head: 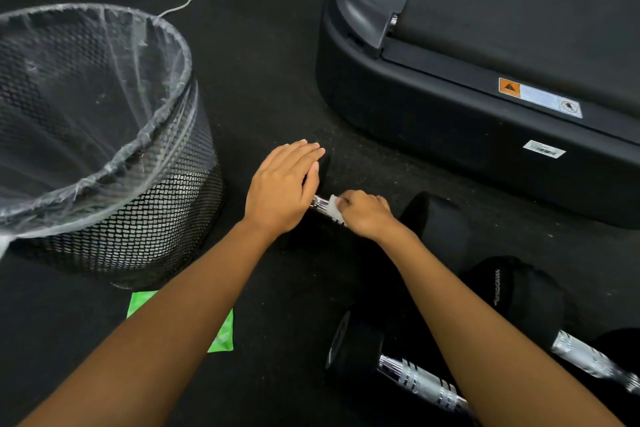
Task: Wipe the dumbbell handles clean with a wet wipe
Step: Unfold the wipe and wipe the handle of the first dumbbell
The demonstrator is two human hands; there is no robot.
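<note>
Since the wiping looks to be in hand on only one of three dumbbells, I judge the task well short of finished.

At the left of the frame stands a mesh bin (145,218) lined with clear plastic. Below it, at lower centre-left, a green packet (221,336) lies on the dark floor (270,55), partly hidden by the left forearm.

Just left of centre, the left hand (280,191) lies flat on the near head of the dumbbell (325,166). Its fingers are straight and together, steadying the weight rather than curling round it. The chrome handle (318,202) shows just beside the thumb, running down and to the right.

At centre, the wet wipe (335,206) is wrapped against that handle. The right hand (363,213) grips it with curled fingers, knuckles up, forearm reaching in from the lower right. Most of the handle is hidden under this hand, so how much of it is wiped I cannot tell.

At lower right lie two more dumbbells, one handle (422,383) at bottom centre-right and another handle (585,359) near the right edge. No hand touches either. Whether they are already clean the picture does not show, and if not, they are what is left.

A treadmill base (450,135) fills the upper right.
</note>
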